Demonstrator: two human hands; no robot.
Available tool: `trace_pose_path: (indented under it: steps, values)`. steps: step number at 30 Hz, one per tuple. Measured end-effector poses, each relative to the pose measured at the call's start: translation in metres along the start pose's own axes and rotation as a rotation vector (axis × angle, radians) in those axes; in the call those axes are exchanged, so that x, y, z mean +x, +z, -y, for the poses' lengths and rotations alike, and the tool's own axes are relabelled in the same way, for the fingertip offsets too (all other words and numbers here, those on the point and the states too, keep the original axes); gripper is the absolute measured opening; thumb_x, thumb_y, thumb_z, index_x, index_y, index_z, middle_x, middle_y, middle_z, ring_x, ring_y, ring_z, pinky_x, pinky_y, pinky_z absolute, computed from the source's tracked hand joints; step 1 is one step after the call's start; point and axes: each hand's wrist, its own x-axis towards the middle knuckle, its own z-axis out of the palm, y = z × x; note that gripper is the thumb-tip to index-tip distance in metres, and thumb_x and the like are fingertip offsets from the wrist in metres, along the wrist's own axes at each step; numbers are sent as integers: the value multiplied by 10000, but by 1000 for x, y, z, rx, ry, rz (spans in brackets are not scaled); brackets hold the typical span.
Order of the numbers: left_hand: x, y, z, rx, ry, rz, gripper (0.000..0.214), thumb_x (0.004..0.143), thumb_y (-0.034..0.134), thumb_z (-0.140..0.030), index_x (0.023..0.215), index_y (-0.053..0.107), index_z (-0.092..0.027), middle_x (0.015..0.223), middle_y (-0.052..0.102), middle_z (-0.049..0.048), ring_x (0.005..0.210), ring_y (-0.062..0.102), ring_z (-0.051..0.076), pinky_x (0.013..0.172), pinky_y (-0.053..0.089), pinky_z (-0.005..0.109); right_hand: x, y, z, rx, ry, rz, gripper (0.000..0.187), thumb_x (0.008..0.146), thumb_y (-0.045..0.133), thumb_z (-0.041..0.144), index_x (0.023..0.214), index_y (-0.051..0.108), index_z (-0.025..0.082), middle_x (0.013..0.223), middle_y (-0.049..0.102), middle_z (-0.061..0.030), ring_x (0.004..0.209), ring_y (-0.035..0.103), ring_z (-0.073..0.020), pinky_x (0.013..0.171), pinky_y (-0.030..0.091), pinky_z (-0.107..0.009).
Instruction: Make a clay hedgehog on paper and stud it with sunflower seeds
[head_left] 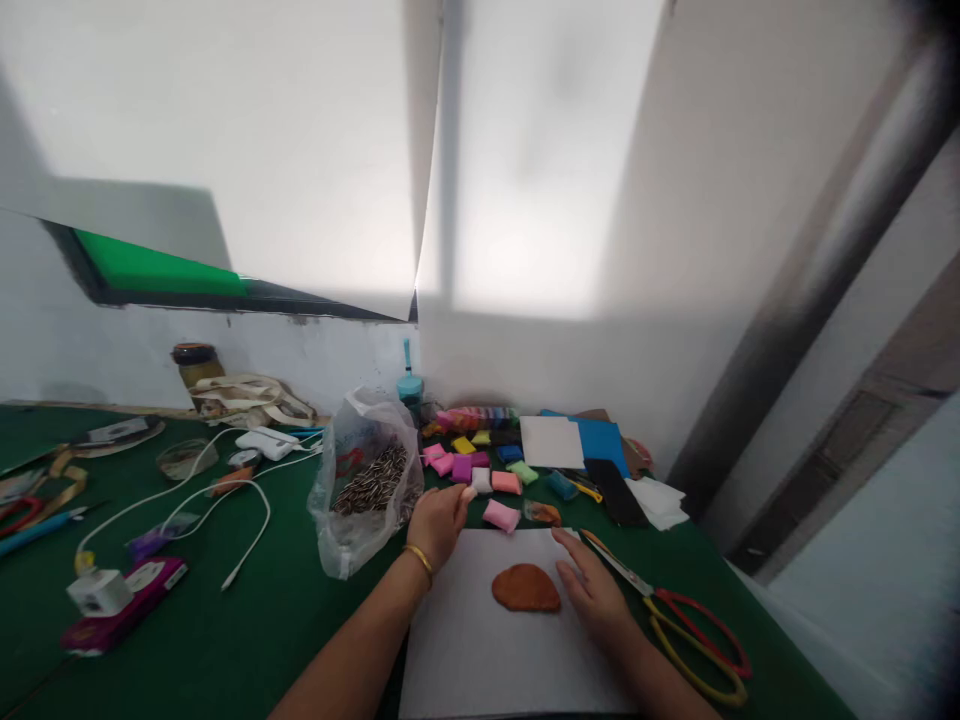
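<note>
One flat brown clay disc (526, 588) lies on one white sheet (480, 640), between the two hands. The right hand (592, 592) rests open and flat on the sheet, touching the disc's right edge. The left hand (439, 520) reaches forward with its fingers drawn together at one pale packet (481, 480); I cannot tell if it grips. About twelve coloured clay packets (500, 515) lie beyond the hands. One bag of seeds (371, 490) stands left of the left hand, and one pair of scissors (697, 630) lies right of the right hand.
</note>
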Motion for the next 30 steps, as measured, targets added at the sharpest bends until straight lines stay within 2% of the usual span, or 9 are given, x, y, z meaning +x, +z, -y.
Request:
trace_pose_path:
  steps: [3, 5, 7, 11, 16, 20, 23, 26, 30]
  values:
    - [-17, -5, -25, -330, 33, -123, 318, 912, 346, -347, 1002, 611, -197, 989, 611, 86, 935, 547, 196, 829, 415, 323, 2, 0, 11, 85, -26, -35, 438, 859, 435, 388, 1266, 479, 232, 1314, 491, -87, 1184, 475, -239, 961, 431, -394]
    - [-29, -3, -40, -477, 8, -89, 340, 911, 343, -367, 943, 630, -188, 898, 599, 75, 851, 546, 182, 750, 435, 298, 6, 4, 17, 130, -32, -28, 444, 854, 438, 360, 1281, 458, 239, 1297, 504, -88, 1140, 512, -230, 888, 479, -364]
    - [-38, 3, -47, -570, -25, -56, 342, 902, 365, -382, 889, 639, -180, 844, 590, 66, 802, 541, 175, 719, 438, 291, 15, 7, 18, 87, -58, -18, 445, 846, 434, 319, 1282, 461, 235, 1288, 516, -81, 1152, 502, -225, 918, 456, -375]
    - [-45, 20, -37, -738, -206, -86, 369, 858, 420, -454, 921, 645, -168, 833, 592, 64, 699, 542, 162, 621, 451, 278, 43, 4, 5, -173, -52, 28, 415, 790, 416, 192, 1169, 587, 184, 1220, 579, -88, 1163, 491, -233, 1020, 345, -424]
    - [-46, 36, -12, -1010, -535, -215, 523, 761, 511, -560, 999, 622, -107, 826, 610, 78, 651, 565, 159, 556, 471, 272, 67, -2, -13, -214, -63, 111, 484, 735, 409, 133, 1191, 573, 151, 1275, 542, -95, 1204, 459, -216, 1040, 325, -406]
    - [-46, 38, -8, -1135, -617, -295, 567, 697, 600, -556, 1050, 599, -112, 860, 623, 76, 644, 579, 147, 556, 484, 263, 54, 3, -5, -179, -84, 67, 427, 785, 376, 160, 1146, 603, 170, 1213, 587, -85, 1147, 504, -207, 1005, 369, -397]
    - [-46, 37, -10, -1151, -621, -321, 548, 685, 613, -552, 1013, 610, -113, 836, 626, 68, 631, 578, 141, 551, 484, 255, 32, 9, 13, -167, -174, 174, 344, 842, 405, 246, 1091, 638, 202, 1134, 634, -77, 1070, 547, -209, 956, 406, -381]
    - [-45, 37, -12, -1152, -613, -325, 528, 697, 603, -550, 999, 612, -116, 841, 626, 68, 640, 584, 141, 562, 491, 258, 14, 12, 32, -211, -283, 270, 350, 830, 499, 308, 1164, 594, 261, 1218, 593, -45, 1151, 487, -228, 1005, 346, -406]
    - [-46, 37, -13, -1141, -620, -330, 528, 696, 606, -547, 1005, 614, -118, 833, 624, 64, 616, 570, 129, 544, 484, 247, 7, 13, 45, -305, -318, 311, 360, 838, 505, 324, 1191, 568, 294, 1281, 550, -19, 1228, 413, -253, 1023, 299, -446]
